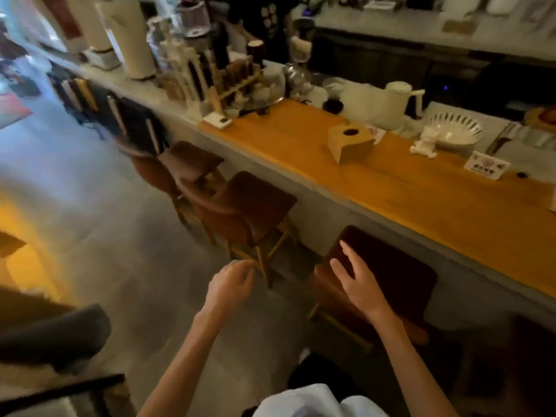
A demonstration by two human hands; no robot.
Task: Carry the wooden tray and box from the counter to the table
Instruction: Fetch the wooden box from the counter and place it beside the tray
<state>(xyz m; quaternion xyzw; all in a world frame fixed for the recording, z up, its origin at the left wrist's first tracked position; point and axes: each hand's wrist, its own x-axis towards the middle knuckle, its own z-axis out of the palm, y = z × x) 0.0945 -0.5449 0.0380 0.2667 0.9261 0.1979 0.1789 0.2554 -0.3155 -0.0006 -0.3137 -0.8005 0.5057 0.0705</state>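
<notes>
The wooden box (350,143) is seen on the counter (421,194), far past the stool (388,275), up and ahead of both empty hands, with the spread-fingered right hand (358,281) nearer to it than the loosely curled left hand (231,281).

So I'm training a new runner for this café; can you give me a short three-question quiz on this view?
1. True or false: the left hand already holds the light wooden box with a round hole on top.
2. What stands nearest the box's right side on the orange wooden counter?
A. a small white figurine
B. a red kettle
C. a stack of plates
3. Fill in: the right hand hovers over a dark brown ____.

Key: 1 false, both hands are empty and the box sits untouched on the counter; 2 A; 3 stool.
</notes>
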